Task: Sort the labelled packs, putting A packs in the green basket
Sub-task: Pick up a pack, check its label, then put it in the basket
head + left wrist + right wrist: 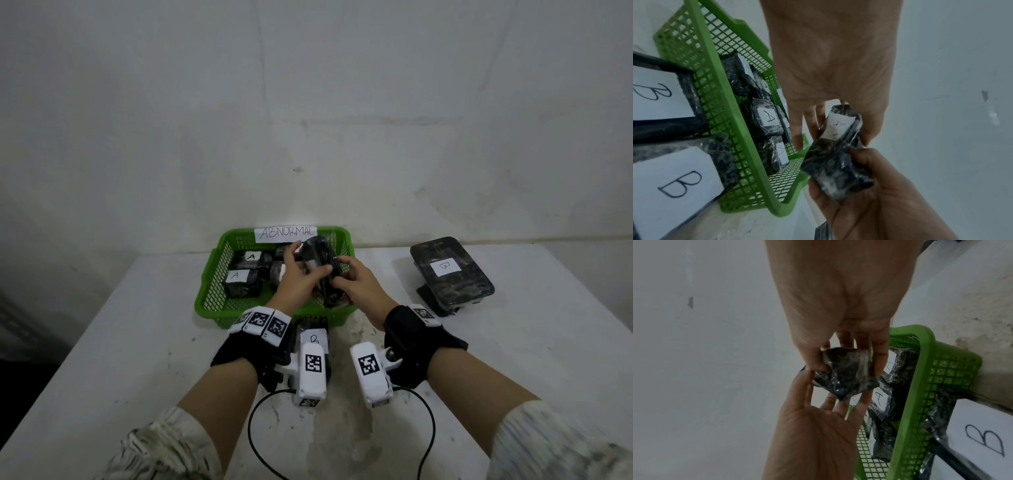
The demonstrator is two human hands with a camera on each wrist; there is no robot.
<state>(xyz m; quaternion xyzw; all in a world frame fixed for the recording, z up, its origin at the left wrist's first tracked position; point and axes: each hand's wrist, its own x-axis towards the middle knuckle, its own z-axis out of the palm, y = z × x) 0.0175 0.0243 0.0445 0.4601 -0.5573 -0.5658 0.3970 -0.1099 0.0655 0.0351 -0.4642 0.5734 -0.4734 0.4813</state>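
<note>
The green basket [205, 298] labelled ABNORMAL stands mid-table with several black A packs [240, 280] inside. Both hands hold one black wrapped pack [317, 256] above the basket's right half. My left hand [303, 270] pinches its upper end between thumb and fingers; in the left wrist view the pack's white A label [838, 124] shows there. My right hand [344, 280] grips the lower end [846, 369] with thumb and curled fingers. More A packs [767, 119] lie below in the basket [731, 105].
A large B pack [451, 270] lies on another dark pack at the table's right rear. A B pack [313, 337] lies just in front of the basket, partly under my left wrist camera. A black cable [428, 428] loops near the front. The wall rises close behind the basket.
</note>
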